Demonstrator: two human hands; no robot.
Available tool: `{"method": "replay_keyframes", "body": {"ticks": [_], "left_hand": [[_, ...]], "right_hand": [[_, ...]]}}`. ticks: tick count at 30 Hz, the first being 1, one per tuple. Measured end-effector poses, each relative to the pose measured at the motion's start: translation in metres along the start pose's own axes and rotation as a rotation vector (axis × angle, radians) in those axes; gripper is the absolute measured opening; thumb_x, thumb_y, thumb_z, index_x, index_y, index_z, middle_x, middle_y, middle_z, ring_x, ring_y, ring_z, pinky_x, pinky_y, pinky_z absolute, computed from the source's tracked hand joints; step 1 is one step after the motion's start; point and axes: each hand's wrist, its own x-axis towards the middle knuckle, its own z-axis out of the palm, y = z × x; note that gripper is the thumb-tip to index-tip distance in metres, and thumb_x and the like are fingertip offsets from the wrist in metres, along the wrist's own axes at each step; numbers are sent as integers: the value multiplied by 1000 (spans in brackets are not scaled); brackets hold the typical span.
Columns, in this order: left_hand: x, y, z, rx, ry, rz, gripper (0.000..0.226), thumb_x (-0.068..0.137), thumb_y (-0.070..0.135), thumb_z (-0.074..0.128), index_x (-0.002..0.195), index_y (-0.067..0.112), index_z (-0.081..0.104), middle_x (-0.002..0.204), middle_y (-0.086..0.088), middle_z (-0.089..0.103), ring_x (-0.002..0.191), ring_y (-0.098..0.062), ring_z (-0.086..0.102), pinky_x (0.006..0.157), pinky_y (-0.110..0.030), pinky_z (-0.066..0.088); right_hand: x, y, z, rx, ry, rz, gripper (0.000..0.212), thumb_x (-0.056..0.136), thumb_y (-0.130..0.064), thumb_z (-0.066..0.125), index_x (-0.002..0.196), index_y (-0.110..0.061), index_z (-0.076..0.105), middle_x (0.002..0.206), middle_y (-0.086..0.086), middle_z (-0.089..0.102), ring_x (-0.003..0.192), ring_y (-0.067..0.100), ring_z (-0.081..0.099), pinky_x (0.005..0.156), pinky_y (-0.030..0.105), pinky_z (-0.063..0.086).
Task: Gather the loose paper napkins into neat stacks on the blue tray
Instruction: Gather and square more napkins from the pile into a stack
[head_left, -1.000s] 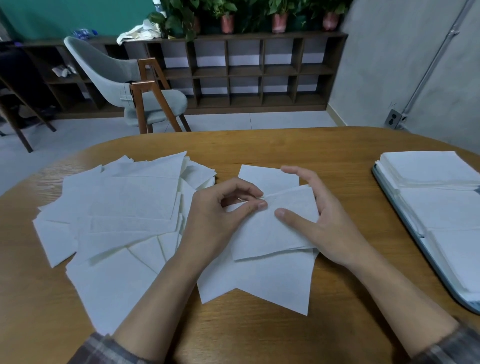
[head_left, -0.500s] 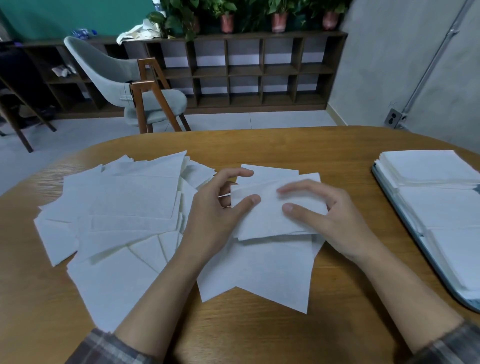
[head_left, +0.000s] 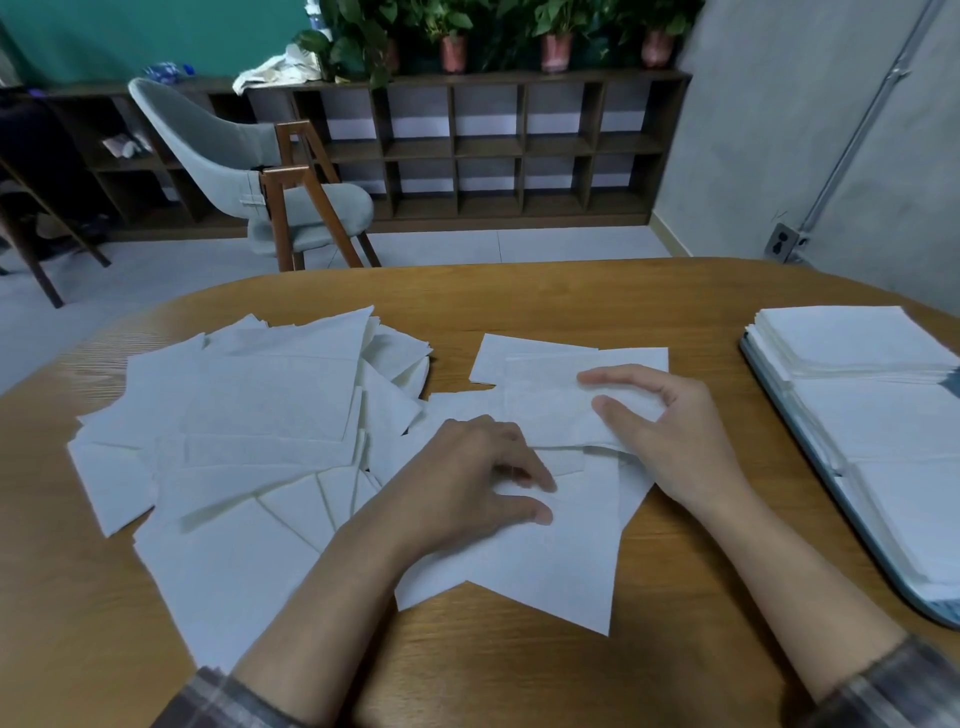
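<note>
Loose white paper napkins (head_left: 249, 415) lie fanned over the left half of the wooden table. My right hand (head_left: 670, 431) grips a napkin (head_left: 545, 410) at table centre, thumb and fingers on its right end. My left hand (head_left: 467, 478) rests lower down, with its fingertips and thumb pressing on a larger napkin (head_left: 561, 566) that lies slanted on the table. Another napkin (head_left: 519, 351) pokes out behind the gripped one. The blue tray (head_left: 810, 452) sits at the right edge and carries neat napkin stacks (head_left: 852, 338).
The oval table (head_left: 519, 291) has bare wood at the back and along the front edge. Beyond it stand a grey chair (head_left: 260, 171), a low dark shelf unit (head_left: 493, 145) with potted plants on top, and a grey wall at the right.
My left hand let go of the centre napkin and dropped toward me onto the larger slanted napkin. My right hand slid the gripped napkin slightly right and away.
</note>
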Motion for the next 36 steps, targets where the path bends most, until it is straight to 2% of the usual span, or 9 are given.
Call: {"method": "replay_keyframes", "body": {"ticks": [6, 10, 13, 15, 18, 21, 26, 31, 36], "left_hand": [[-1, 4, -3, -112, 13, -10, 10, 85, 32, 88, 89, 27, 81, 92, 14, 71, 97, -7, 64, 82, -19, 48], [-5, 11, -12, -282, 69, -59, 8, 91, 28, 83, 89, 22, 78, 92, 13, 76, 95, -7, 70, 90, -23, 52], [-4, 12, -16, -452, 145, -83, 8, 90, 26, 84, 89, 21, 78, 86, 5, 77, 79, -22, 71, 80, -28, 54], [-3, 11, -17, -508, 233, -92, 8, 88, 24, 86, 89, 19, 79, 82, -1, 76, 72, -30, 66, 71, -27, 51], [-2, 12, -15, -499, 337, -90, 12, 84, 21, 89, 92, 19, 79, 81, 1, 76, 68, -24, 64, 69, -24, 52], [-1, 9, -13, -445, 419, -110, 19, 81, 18, 91, 95, 22, 78, 82, 6, 76, 68, -11, 66, 71, -22, 54], [1, 7, -16, -467, 499, -120, 20, 82, 19, 91, 95, 25, 78, 85, 7, 79, 72, -13, 71, 71, -24, 54], [1, 8, -15, -482, 527, -125, 19, 82, 22, 91, 95, 26, 77, 87, 6, 78, 65, -11, 65, 69, -27, 53], [2, 6, -13, -449, 538, -125, 18, 83, 23, 90, 96, 24, 77, 87, 9, 78, 72, -8, 68, 72, -26, 54]], "right_hand": [[0, -1, -1, 5, -36, -11, 24, 98, -8, 70, 106, -27, 81, 110, -28, 75, 113, -12, 63, 92, 1, 41], [0, -6, -1, 62, -72, -29, 12, 99, -31, 72, 106, -26, 81, 111, -22, 77, 115, -8, 64, 95, 8, 41], [-3, -9, -3, 158, -172, -28, 42, 94, -59, 60, 107, -26, 82, 116, -13, 77, 116, 2, 66, 96, 17, 43], [-6, -11, -3, 217, -276, 15, 49, 89, -64, 55, 105, -27, 82, 114, -3, 77, 107, 16, 70, 88, 27, 49], [-10, -15, 1, 226, -347, 33, 25, 96, -44, 74, 104, -21, 82, 109, -2, 79, 101, 17, 74, 82, 26, 55], [-8, -14, 4, 122, -246, 33, 9, 96, -20, 74, 100, -22, 82, 107, -13, 78, 103, 3, 70, 86, 24, 48], [-10, -16, 3, 170, -300, 19, 31, 93, -20, 81, 120, -31, 72, 112, -13, 73, 102, 8, 68, 82, 21, 52], [-11, -15, 7, 151, -327, -12, 66, 87, -30, 83, 141, -50, 51, 132, -12, 65, 121, 15, 63, 103, 42, 53], [-14, -17, 9, 129, -321, -53, 71, 94, -22, 76, 147, -53, 40, 138, -15, 60, 119, 10, 64, 96, 32, 56]]}}
